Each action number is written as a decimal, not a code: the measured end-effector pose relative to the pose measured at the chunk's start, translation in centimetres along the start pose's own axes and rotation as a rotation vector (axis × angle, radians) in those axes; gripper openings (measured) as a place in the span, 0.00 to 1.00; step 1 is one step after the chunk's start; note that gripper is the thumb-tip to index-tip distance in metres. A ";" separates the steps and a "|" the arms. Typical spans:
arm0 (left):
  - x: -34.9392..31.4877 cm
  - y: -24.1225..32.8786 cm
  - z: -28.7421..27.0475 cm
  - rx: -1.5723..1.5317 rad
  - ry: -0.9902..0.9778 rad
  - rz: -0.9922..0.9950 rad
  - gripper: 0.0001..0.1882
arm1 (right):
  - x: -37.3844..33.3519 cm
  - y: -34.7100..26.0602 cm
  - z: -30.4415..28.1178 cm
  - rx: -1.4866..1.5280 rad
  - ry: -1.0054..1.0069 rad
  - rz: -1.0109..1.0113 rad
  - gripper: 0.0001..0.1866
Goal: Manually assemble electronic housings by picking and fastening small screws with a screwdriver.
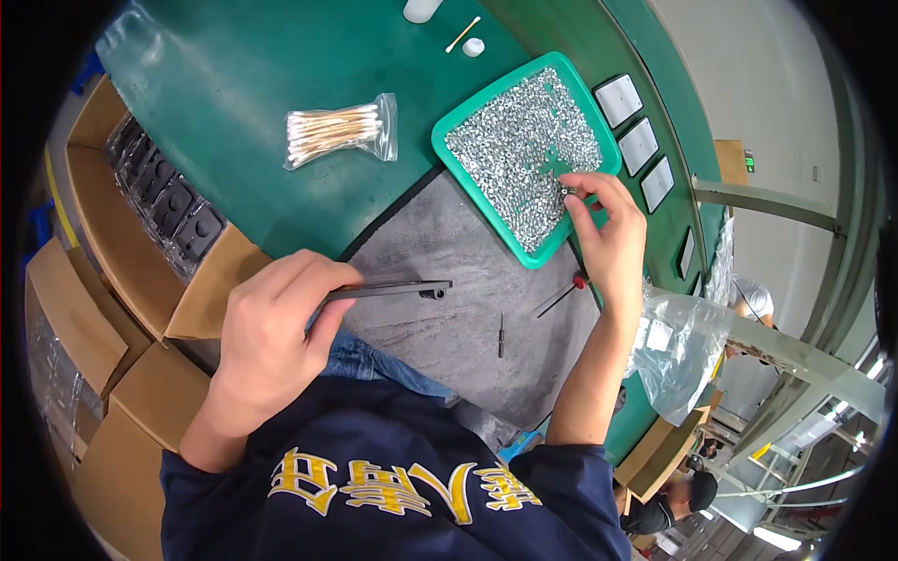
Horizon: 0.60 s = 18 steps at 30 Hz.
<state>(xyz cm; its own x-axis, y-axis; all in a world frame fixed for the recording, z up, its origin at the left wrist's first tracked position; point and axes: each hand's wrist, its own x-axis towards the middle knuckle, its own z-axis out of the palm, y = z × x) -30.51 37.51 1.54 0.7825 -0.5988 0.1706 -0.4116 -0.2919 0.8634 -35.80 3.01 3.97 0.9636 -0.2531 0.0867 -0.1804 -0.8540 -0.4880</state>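
Note:
My left hand [276, 323] pinches a thin, dark flat part [398, 286] by one end, holding it nearly edge-on above a grey mat [402, 238]. A small black round piece sticks out under its far end. At the right, my right hand [613, 234] reaches over the near right side of a green tray [482, 206]. Its thumb and finger close on a tiny silvery metal piece [566, 191]. Many similar loose metal pieces [519, 140] fill the tray; their exact kind is too small to tell. A red-handled screwdriver [580, 280] lies below my right wrist.
A slim dark tool [500, 341] lies on the mat. Beyond are bagged cotton swabs [337, 131], one loose swab [463, 35] and a white cap [474, 47]. A carton [201, 304] of dark parts stands left. Pale-faced flat pieces [638, 146] and a clear bag [683, 346] are right.

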 end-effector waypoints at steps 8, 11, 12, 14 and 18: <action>1.4 2.4 1.6 0.090 -0.036 0.167 0.15 | 0.0 -1.2 1.0 -0.054 -0.091 0.072 0.11; 1.3 2.8 4.1 0.139 -0.038 0.241 0.13 | 0.6 -1.0 1.7 -0.082 -0.059 0.037 0.11; 1.3 2.8 4.5 0.137 -0.040 0.245 0.13 | 0.7 -1.0 1.7 -0.084 -0.055 0.040 0.11; 1.4 2.7 5.2 0.172 -0.071 0.215 0.14 | 1.0 -1.2 1.5 -0.069 -0.055 0.051 0.11; 2.2 3.0 5.9 0.266 -0.125 0.179 0.14 | 0.9 -1.3 1.2 -0.032 -0.035 0.071 0.11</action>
<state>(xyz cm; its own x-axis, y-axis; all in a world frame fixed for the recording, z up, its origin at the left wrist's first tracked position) -32.75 30.89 1.73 0.6305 -0.7401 0.2340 -0.6574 -0.3488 0.6680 -34.45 4.44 3.65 0.9543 -0.2980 0.0225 -0.2542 -0.8488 -0.4636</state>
